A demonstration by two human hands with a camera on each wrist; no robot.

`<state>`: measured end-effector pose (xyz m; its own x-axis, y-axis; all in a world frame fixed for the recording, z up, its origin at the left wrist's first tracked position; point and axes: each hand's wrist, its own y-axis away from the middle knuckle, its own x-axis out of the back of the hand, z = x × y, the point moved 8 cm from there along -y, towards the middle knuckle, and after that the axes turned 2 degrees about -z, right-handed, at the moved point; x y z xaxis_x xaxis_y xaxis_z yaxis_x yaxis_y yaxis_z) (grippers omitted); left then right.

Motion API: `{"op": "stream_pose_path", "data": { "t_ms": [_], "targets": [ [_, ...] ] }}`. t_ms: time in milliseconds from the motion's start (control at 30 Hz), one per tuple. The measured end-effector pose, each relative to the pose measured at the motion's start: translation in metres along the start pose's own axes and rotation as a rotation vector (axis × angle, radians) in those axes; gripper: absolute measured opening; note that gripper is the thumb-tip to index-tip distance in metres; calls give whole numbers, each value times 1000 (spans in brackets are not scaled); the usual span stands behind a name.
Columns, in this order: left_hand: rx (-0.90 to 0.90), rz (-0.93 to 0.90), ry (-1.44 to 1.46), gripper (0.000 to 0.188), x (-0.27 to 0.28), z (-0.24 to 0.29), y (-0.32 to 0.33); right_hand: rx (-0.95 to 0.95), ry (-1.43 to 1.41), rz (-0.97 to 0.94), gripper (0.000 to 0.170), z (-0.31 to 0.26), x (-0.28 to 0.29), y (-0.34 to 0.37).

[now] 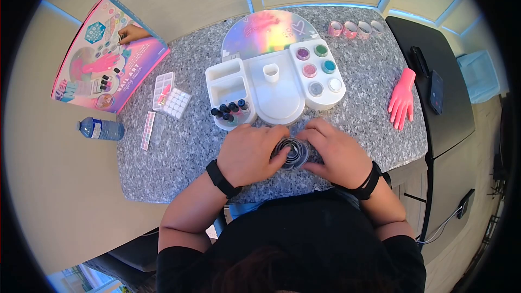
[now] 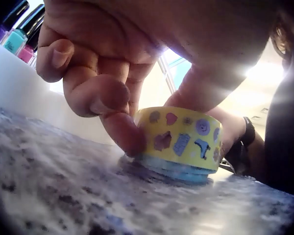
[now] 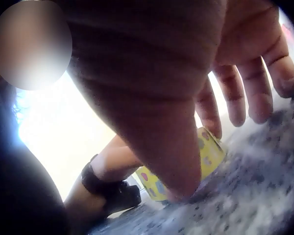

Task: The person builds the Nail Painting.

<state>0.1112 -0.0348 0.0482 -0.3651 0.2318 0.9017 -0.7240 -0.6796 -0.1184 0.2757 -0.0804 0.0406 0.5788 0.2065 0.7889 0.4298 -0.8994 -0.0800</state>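
Fingers and thumbs of the left hand (image 1: 247,153) and right hand (image 1: 343,156), partly curled, grip a yellow sticker roll (image 2: 182,139) on the granite-patterned countertop (image 1: 163,176). Manicure station (image 1: 274,95) noted at twelve o'clock; pink model hand (image 1: 401,99), two; boxed kit (image 1: 108,57), ten.

Tray (image 1: 274,106) is set mid-counter (image 1: 141,176), panel (image 1: 271,30) at its back. Polishes (image 1: 230,111) are held in its left section, front end; jars (image 1: 320,68) in the right; cup (image 1: 271,72) on the middle. Tapes (image 1: 350,30) are lined up back right. Dummy hand (image 1: 401,100) is laid right, phone (image 1: 436,92) beyond it. Cases (image 1: 176,102) and strip (image 1: 147,130) are placed left; box (image 1: 108,57) and bottle (image 1: 101,129) farther left. Roll (image 1: 293,153) is positioned before tray.
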Motion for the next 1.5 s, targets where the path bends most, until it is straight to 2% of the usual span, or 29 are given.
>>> {"op": "stream_pose_path", "data": {
  "t_ms": [100,167,200,267,367,467,533,567,633,667,733,800,833,900,967,1000,1033,1067,1100,1167,1233,1333,1433,1500],
  "targets": [
    [22,-19,8,18,-5,-4,1,4,-29,-50,60,-1,-5,-2],
    [37,-8,23,16,-4,-5,1,83,-73,45,56,-5,3,-3],
    [53,31,53,15,1,-5,1,89,-71,43,56,-7,4,-5],
    [74,77,79,15,7,-6,2,83,-255,104,50,-9,15,-9],
    [59,175,132,14,22,-8,4,23,-307,108,46,-14,27,-17],
    [35,226,121,13,40,-11,6,111,-250,141,44,-26,48,-34],
    [-9,461,189,17,66,-18,11,171,-189,158,43,-36,65,-54],
    [-6,472,183,17,71,-24,11,220,-131,180,42,-42,72,-66],
    [137,806,285,18,98,-57,30,255,-83,220,39,-49,79,-98],
    [138,818,281,18,103,-69,33,271,-34,237,39,-49,77,-116],
    [271,994,371,22,112,-106,48,297,23,256,39,-49,69,-151],
    [298,1020,473,24,114,-126,47,221,88,32,36,-41,39,-188],
    [326,1034,579,26,113,-138,47,231,93,35,36,-42,31,-198],
    [346,997,579,29,111,-148,45,203,64,-92,40,-42,9,-215],
    [508,783,666,30,92,-160,34,166,58,-141,46,-46,1,-222],
    [543,748,586,30,86,-166,34,143,42,-175,50,-47,-3,-224],
    [543,754,584,30,85,-165,34,118,26,-209,53,-48,-7,-225],
    [543,736,471,30,85,-160,33,85,11,-221,62,-51,-6,-225],
    [542,715,358,30,85,-155,32,88,13,-222,62,-53,-6,-223],
    [576,710,356,32,88,-149,33,46,-137,-232,76,-49,-5,-218],
    [625,651,171,34,94,-140,33,71,-177,-231,76,-48,-5,-213],
    [634,635,98,34,95,-138,35,139,-114,-192,71,-43,-13,-212],
    [585,595,161,33,90,-142,33,169,-101,-110,63,-35,-22,-216],
    [566,598,130,34,91,-142,31,131,-173,-5,47,-30,-20,-216]
  ]
}}
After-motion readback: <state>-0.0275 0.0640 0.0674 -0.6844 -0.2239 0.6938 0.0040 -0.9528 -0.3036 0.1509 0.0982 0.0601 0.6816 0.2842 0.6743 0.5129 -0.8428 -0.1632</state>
